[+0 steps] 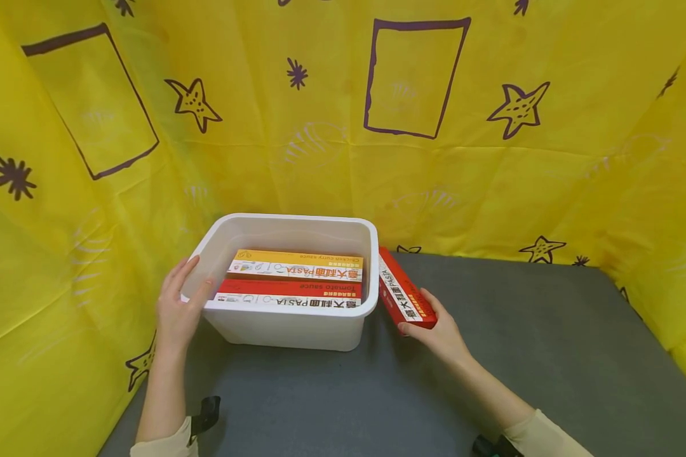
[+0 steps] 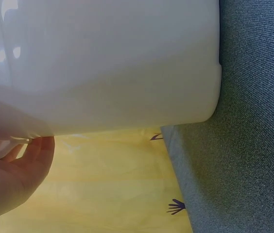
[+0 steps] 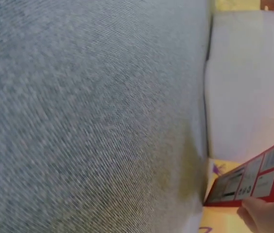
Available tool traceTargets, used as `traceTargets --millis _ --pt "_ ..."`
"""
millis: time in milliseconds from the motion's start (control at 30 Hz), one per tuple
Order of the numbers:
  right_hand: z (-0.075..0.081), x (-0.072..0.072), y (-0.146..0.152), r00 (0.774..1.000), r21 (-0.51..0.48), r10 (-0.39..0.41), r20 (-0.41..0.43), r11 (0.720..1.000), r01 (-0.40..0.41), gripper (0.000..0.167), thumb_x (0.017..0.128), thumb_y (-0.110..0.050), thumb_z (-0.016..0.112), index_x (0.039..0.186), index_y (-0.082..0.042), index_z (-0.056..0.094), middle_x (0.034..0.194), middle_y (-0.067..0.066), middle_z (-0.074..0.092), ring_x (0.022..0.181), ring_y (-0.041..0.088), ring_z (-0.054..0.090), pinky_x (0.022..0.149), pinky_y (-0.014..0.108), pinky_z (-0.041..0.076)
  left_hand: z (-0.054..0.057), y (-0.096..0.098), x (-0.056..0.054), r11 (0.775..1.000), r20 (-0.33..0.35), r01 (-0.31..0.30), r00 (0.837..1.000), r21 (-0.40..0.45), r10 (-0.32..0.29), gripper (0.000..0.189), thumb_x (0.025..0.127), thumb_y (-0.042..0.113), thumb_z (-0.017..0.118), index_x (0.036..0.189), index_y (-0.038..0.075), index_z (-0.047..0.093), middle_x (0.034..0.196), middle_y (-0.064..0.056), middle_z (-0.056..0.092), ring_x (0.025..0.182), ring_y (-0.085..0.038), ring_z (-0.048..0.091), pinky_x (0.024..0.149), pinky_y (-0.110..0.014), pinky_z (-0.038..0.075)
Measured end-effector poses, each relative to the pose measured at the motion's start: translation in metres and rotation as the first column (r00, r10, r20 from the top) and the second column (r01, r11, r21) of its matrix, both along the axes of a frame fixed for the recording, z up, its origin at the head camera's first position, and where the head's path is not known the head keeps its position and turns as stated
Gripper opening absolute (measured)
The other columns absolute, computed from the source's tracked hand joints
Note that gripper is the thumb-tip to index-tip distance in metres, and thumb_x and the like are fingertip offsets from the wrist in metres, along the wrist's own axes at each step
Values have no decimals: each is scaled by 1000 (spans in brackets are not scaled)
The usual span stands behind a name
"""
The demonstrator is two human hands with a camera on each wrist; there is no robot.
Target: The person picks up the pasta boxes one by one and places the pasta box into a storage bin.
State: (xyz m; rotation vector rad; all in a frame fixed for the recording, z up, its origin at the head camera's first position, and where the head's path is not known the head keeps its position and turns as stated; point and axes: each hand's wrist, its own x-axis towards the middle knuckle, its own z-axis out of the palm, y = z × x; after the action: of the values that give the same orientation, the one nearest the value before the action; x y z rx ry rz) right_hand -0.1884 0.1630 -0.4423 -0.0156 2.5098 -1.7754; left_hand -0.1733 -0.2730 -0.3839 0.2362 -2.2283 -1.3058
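A white plastic tub stands on the grey cloth surface. Inside it lie a yellow pasta box and, nearer the front, a red pasta box. My left hand grips the tub's left rim; in the left wrist view its fingers curl under that rim. To the right of the tub, my right hand holds another red pasta box by its near end, thumb on one side and fingers on the other. The right wrist view shows the printed side of this red box and part of the thumb.
Yellow cloth with drawn stars and frames hangs behind and at both sides. The grey surface extends to the right of the held box and in front of the tub. Dark wrist straps sit at both sleeves.
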Motion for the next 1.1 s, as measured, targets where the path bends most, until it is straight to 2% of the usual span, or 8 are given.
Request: traceTargets --millis 167,400,833,1100 --pt "7 -1 8 999 -117 -2 38 993 6 81 82 -20 74 151 -9 32 146 13 41 121 26 42 91 30 44 -1 0 0 1000 -10 3 1000 -8 -3 51 90 23 66 139 12 56 148 -11 43 134 -35 37 106 -63 28" --pt "20 2 19 999 -235 -6 46 972 16 74 87 -17 68 152 -11 32 150 10 35 123 24 35 88 23 45 0 0 1 1000 -2 5 1000 -4 -5 52 90 24 66 139 12 55 149 -11 42 134 -35 36 106 -64 28" --pt "52 8 34 999 -312 6 -45 950 -20 71 93 -16 63 154 -14 28 153 8 30 121 19 37 85 18 48 -1 -1 1 1000 -18 2 1000 -10 -2 51 90 23 66 139 11 56 148 -12 42 134 -36 37 106 -64 28" --pt "65 10 34 989 -403 10 -144 913 -68 69 91 -5 59 153 -6 28 151 11 31 119 20 40 83 19 51 0 -1 1 1000 -12 3 1000 -5 -3 51 90 23 65 139 12 56 149 -11 42 134 -35 37 106 -63 28"
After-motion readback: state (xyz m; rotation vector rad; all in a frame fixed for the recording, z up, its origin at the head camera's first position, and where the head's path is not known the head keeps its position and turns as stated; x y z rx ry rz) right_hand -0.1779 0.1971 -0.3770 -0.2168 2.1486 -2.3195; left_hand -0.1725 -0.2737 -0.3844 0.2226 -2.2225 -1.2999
